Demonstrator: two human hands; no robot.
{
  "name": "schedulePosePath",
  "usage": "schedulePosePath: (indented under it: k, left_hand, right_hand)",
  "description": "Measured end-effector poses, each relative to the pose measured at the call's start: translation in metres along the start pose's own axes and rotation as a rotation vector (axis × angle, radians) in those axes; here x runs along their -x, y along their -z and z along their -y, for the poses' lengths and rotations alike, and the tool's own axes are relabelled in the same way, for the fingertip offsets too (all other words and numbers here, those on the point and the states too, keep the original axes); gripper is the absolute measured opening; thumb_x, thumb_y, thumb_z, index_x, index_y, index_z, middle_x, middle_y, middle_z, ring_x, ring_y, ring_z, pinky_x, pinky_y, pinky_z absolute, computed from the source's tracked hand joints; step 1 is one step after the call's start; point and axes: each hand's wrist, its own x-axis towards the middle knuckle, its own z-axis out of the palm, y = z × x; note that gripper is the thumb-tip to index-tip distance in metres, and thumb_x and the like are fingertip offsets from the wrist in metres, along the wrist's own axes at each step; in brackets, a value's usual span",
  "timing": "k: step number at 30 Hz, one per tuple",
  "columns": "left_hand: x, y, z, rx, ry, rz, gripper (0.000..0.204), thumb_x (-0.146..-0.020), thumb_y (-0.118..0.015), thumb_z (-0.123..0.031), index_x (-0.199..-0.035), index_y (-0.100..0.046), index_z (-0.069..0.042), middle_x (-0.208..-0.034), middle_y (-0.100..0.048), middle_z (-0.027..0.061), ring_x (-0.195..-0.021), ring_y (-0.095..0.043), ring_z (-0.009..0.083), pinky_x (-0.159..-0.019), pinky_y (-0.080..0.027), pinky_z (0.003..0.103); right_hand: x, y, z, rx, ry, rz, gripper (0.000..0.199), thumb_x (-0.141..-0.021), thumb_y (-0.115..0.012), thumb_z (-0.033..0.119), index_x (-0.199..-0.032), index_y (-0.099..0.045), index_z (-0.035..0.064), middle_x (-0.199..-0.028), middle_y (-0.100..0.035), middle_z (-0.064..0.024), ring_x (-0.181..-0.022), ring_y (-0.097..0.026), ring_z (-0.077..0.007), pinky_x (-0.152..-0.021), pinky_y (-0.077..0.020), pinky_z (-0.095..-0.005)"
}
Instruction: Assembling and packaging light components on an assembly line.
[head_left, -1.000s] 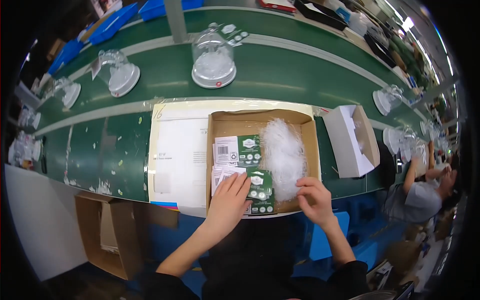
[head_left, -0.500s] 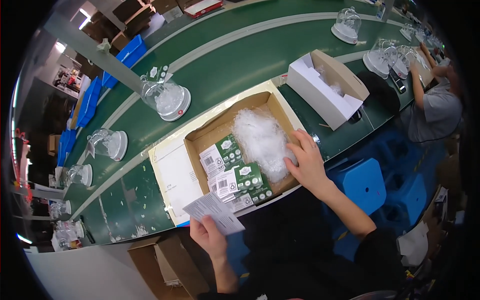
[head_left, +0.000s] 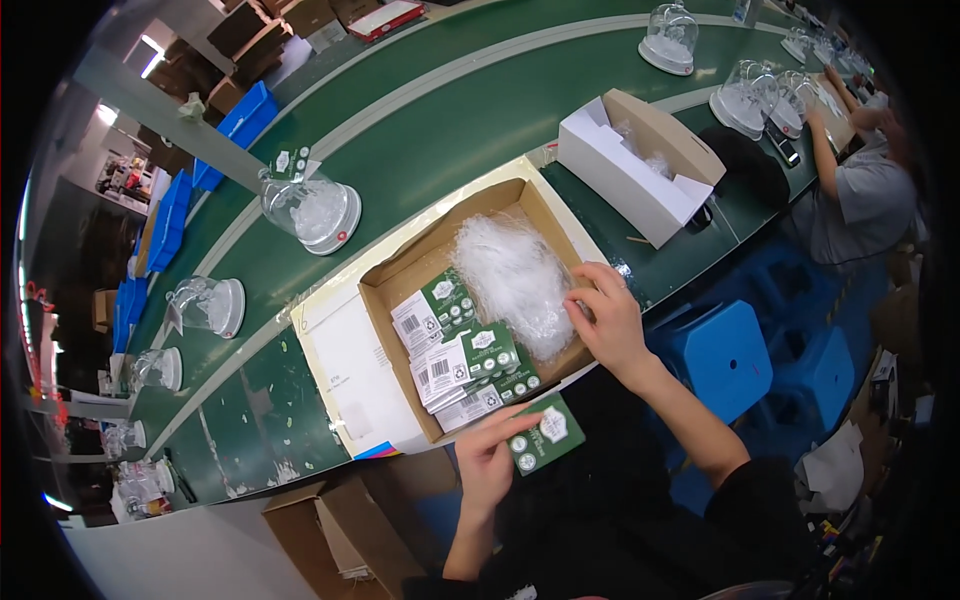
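Since a moment ago, the left hand (head_left: 487,462) has pulled back from the brown cardboard box (head_left: 400,275) and now holds one green card (head_left: 545,436) just below the box's near edge, close to the person's body. Its fingers pinch the card, with the thumb on the green face. Half a second back the same hand held the card with its white side up; now the green side shows. The right hand (head_left: 607,322) has stayed at the right side of the box, resting on the edge of a fluffy white bundle in clear plastic (head_left: 515,280). Its fingers are bent and touch the plastic, but it is hard to tell if they grip it or just press on it. Inside the box, to the left of the bundle, lies a messy stack of green and white cards (head_left: 462,355). Beyond the box runs a green belt (head_left: 440,130) with a clear dome on a round base (head_left: 312,212) on it. To the right of the box sits an open white box (head_left: 625,185), and farther that way another person's arm (head_left: 830,160) reaches onto the belt.
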Motion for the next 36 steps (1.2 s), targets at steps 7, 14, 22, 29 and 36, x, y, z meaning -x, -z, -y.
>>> schedulePosePath:
  k: [7,14,22,29,36]
  left_hand:
    - [0.005,-0.003,0.028,0.327,0.152,-0.144,0.033,-0.078,-0.043,0.015,-0.099,-0.069,0.01,-0.124,-0.059,0.0199,-0.102,-0.061,0.0217,-0.09,-0.046,0.028]
    - [0.004,-0.006,0.014,0.398,0.252,0.079,0.034,-0.084,-0.049,0.009,-0.116,-0.063,0.008,-0.136,-0.048,0.0147,-0.116,-0.052,0.0185,-0.097,-0.039,0.027]
    - [0.001,-0.014,0.014,0.32,0.312,0.122,0.027,-0.088,-0.053,0.003,-0.112,-0.065,0.005,-0.126,-0.057,0.0119,-0.105,-0.056,0.0129,-0.092,-0.041,0.024]
    - [-0.002,-0.018,0.019,0.34,0.25,0.151,0.02,-0.092,-0.053,0.001,-0.108,-0.065,0.004,-0.122,-0.057,0.0106,-0.104,-0.057,0.0142,-0.095,-0.039,0.026]
    - [0.004,-0.012,0.028,0.337,0.292,0.174,0.02,-0.093,-0.052,0.004,-0.109,-0.065,0.003,-0.127,-0.054,0.012,-0.111,-0.054,0.0164,-0.095,-0.04,0.025]
  right_hand:
    - [-0.004,-0.002,0.01,0.022,-0.095,-0.007,0.008,-0.078,-0.069,0.006,-0.084,-0.067,0.0026,-0.109,-0.061,-0.0108,-0.107,-0.058,-0.0305,-0.085,-0.0502,-0.0372]
    - [-0.001,0.001,0.008,-0.008,-0.069,-0.048,0.008,-0.08,-0.068,0.005,-0.087,-0.067,0.0013,-0.108,-0.065,-0.0103,-0.103,-0.062,-0.0297,-0.085,-0.0509,-0.0364]
    - [0.004,-0.001,0.0,-0.133,-0.163,-0.07,0.008,-0.087,-0.061,0.004,-0.09,-0.064,-0.0027,-0.105,-0.066,-0.0149,-0.104,-0.063,-0.0335,-0.088,-0.05,-0.0365]
    - [0.003,0.001,0.001,-0.2,-0.197,-0.152,0.004,-0.084,-0.061,0.003,-0.085,-0.062,-0.001,-0.096,-0.067,-0.0135,-0.103,-0.064,-0.0327,-0.086,-0.0505,-0.0372]
    - [-0.002,0.003,0.004,-0.248,-0.147,-0.18,0.003,-0.082,-0.061,-0.001,-0.079,-0.063,-0.0013,-0.089,-0.067,-0.0124,-0.095,-0.065,-0.0285,-0.086,-0.0493,-0.0362]
